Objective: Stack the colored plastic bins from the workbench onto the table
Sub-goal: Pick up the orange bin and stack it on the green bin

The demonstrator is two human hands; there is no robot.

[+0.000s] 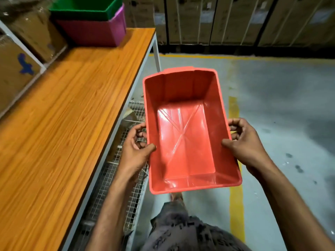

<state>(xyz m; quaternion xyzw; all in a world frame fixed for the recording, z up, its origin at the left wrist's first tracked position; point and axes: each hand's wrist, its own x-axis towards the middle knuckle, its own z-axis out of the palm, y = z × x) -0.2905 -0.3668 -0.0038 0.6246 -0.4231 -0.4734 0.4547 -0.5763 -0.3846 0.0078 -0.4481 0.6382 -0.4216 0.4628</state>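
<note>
— Where are the hands?
— Both arms reach forward, bare. The left hand [135, 144] and right hand [242, 142] face each other, fingers curled, thumbs pointing inward.
— Gripping?
— Yes, both are closed on something.

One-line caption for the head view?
Both hands, left hand and right hand, carry an empty red bin.

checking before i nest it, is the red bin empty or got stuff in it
Empty: the red bin shows only its bare ribbed floor, held at both rims by the left hand and right hand.

A grey concrete floor [282, 109] with yellow lines [235, 205] stretches right; strapped cardboard boxes [235, 19] stand far; a wire shelf [116, 178] sits near left.
</note>
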